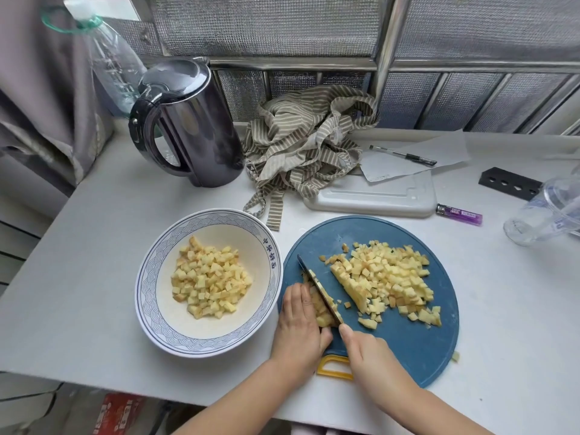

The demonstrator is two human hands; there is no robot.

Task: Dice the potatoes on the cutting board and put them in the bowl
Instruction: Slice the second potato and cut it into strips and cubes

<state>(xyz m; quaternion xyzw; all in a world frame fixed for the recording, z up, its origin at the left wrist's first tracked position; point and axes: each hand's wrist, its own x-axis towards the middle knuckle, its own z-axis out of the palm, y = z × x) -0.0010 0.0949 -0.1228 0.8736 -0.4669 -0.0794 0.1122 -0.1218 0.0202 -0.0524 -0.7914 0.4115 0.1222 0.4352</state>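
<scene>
Blue and round, the cutting board (pixel 392 346) lies by the near edge of the tabletop (pixel 94 246), with a yellow handle (pixel 334 367) poking toward the person. The left hand (pixel 299 321) sits at the board's left edge. Its grip is curled over a small bunch of potato strips (pixel 323 309), holding them down. The right hand (pixel 367 353) has its grip closed round the knife (pixel 320 290). The handle is hidden inside the hand, and the thin blade stands right against the strips, close to the left fingertips. To do this cut well, the person should likely tuck those fingertips back, keep the strips packed together, and press the blade straight down so the bits come out the same size. Wet potato is likely slippery, so a firm hold would help. A big heap of pale yellow cubes (pixel 392 277) covers the middle and right of the board, with one longer slab (pixel 348 284) not yet chopped on its left side. The cubes look blocky and damp, and some have brownish edges. The bowl (pixel 150 287) stands just left of the board, near the same edge. It is smooth, white and shiny, with blue wave lines on the rim, and it holds a pile of diced potato (pixel 210 284). The job looks partly done. Farther back stand a shiny dark kettle (pixel 188 127) and a crumpled striped cloth (pixel 304 142).
</scene>
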